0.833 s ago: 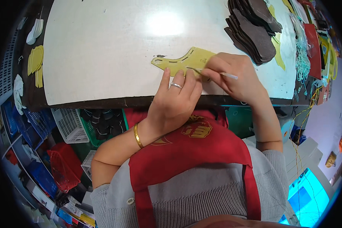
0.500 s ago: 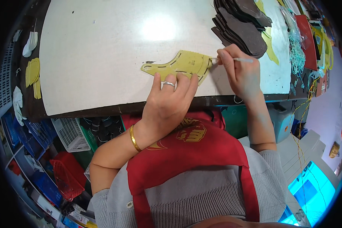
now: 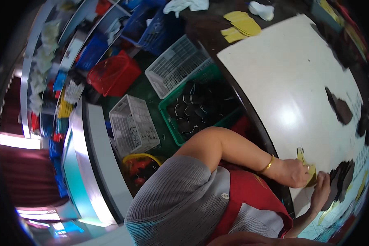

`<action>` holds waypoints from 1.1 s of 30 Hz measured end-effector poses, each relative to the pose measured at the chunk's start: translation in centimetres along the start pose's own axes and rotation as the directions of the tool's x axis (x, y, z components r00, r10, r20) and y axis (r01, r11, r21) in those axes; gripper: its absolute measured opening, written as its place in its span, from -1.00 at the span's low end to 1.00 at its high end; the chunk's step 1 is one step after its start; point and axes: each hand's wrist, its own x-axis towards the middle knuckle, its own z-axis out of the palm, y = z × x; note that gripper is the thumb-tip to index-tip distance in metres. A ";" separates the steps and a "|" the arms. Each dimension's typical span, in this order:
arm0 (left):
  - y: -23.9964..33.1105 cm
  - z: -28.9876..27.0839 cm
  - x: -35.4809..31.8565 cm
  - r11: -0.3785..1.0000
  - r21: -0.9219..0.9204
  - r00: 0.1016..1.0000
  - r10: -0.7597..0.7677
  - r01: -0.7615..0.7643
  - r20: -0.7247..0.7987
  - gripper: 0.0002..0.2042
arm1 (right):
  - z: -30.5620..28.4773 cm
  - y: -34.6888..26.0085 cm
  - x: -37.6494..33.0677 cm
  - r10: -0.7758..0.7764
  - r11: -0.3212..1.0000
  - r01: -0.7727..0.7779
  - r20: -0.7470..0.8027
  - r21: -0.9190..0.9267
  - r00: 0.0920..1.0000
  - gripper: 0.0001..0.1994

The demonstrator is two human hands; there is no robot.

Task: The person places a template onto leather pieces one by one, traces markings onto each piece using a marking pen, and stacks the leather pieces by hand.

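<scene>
Your left hand (image 3: 292, 173) lies flat, palm down, at about four o'clock in the view, its grip spread and pressing on a thin yellow cut-out piece (image 3: 306, 169) on the white counter (image 3: 299, 74). The forearm is bent at the elbow, with a gold bangle (image 3: 267, 165) on the wrist. Your right hand (image 3: 322, 189) sits just beside it, toward five o'clock, at the edge of the yellow piece; you cannot tell how its grip stands. Dark, flat, matte cut pieces (image 3: 341, 180) lie stacked right beside that hand. At ten o'clock, on the floor, stand a white mesh basket (image 3: 132, 125) and a green crate (image 3: 197, 106).
</scene>
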 end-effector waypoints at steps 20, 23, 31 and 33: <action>-14.9 6.3 11.2 0.937 0.325 0.892 -0.250 0.126 0.377 -0.69 | -8.7 19.8 -5.4 0.023 0.953 0.144 -0.538 0.267 0.843 -0.57; -15.6 6.1 12.9 0.948 0.283 0.949 -0.214 0.145 0.232 -0.54 | -8.1 16.2 -5.8 -0.096 0.901 0.302 -0.536 0.312 0.839 -0.61; -18.2 6.5 12.8 0.910 0.112 0.831 -0.411 0.399 0.376 -0.09 | -5.0 12.6 -7.3 -0.041 0.908 0.255 -0.534 0.332 0.844 -0.67; -17.5 6.0 11.5 0.921 0.075 0.827 -0.377 0.382 0.418 -0.12 | -4.3 13.7 -7.1 -0.093 0.864 0.317 -0.495 0.392 0.864 -0.68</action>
